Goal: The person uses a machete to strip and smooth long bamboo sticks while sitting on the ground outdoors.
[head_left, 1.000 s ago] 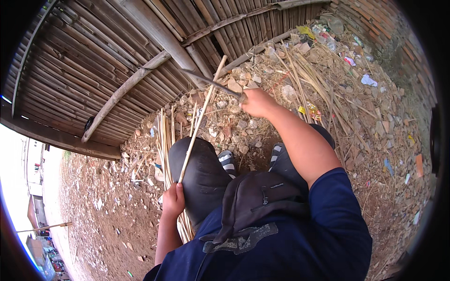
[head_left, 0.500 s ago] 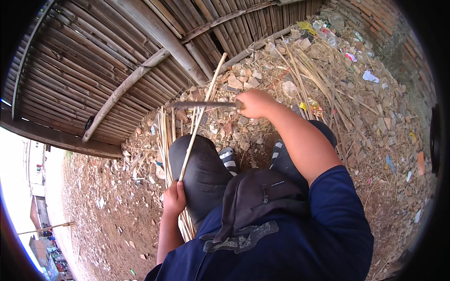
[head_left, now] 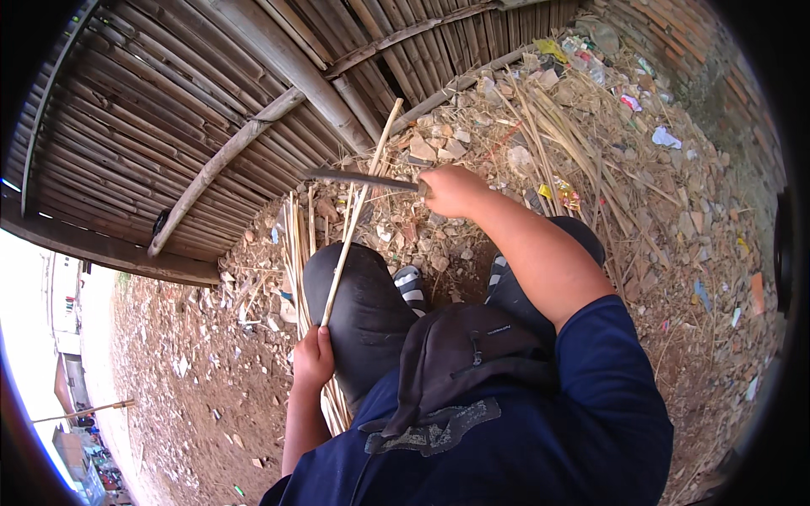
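My left hand [head_left: 315, 358] is closed round the lower end of a long pale bamboo strip [head_left: 343, 261], beside my left knee. The strip slants up and away across that knee. In my right hand [head_left: 451, 191] is the handle of a long dark-bladed knife [head_left: 363, 178]. Its blade points left and crosses the upper part of the strip; whether it touches the strip I cannot tell. A bundle of similar strips [head_left: 297, 253] lies along the outer side of my left leg, partly hidden behind my hand and arm.
A wall of bamboo slats [head_left: 169, 110] with round poles rises ahead and left. Broken stones [head_left: 426, 148] and litter cover the ground. More loose strips [head_left: 565, 135] lie ahead to the right, near a brick wall [head_left: 751, 126]. A dark bag [head_left: 472, 346] rests at my lap.
The knife's tip has swung up and its handle has come slightly left and nearer. The strip's far end has shifted a little left. My left hand stays in place.
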Available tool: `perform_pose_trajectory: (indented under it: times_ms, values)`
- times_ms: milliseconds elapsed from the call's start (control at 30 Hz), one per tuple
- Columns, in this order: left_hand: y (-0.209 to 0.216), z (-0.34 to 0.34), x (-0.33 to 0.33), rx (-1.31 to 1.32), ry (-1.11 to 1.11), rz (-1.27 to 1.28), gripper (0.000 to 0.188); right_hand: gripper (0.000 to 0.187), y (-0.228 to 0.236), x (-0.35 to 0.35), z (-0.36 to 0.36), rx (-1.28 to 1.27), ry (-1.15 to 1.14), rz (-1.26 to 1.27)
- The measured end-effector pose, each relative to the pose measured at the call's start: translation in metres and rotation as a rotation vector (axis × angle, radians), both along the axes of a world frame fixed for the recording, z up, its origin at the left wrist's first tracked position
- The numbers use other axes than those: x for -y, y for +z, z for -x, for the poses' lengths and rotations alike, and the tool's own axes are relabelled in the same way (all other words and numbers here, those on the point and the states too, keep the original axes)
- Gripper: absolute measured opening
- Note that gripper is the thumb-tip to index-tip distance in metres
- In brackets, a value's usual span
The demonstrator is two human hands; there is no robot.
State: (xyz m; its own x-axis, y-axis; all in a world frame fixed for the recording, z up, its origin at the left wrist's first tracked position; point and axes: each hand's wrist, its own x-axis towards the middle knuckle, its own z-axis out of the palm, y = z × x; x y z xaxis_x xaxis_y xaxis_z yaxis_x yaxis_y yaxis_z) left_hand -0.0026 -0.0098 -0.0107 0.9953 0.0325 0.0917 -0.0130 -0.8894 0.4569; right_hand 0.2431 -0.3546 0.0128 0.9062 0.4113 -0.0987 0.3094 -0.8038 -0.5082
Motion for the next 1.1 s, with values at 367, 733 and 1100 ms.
perform_pose_trajectory:
  times_ms: [367,733,1100]
  values:
    - [0.007,-0.003,0.0,-0.048,0.016,-0.043,0.038,0.02,-0.044,0.036,-0.039,-0.1,-0.183,-0.11]
    - [0.005,0.001,0.004,-0.056,0.054,-0.065,0.036,0.017,-0.003,-0.027,0.023,0.051,0.195,0.086]
    - [0.007,-0.002,0.004,-0.059,0.039,-0.075,0.036,0.026,-0.03,0.035,-0.032,-0.087,-0.24,-0.13]
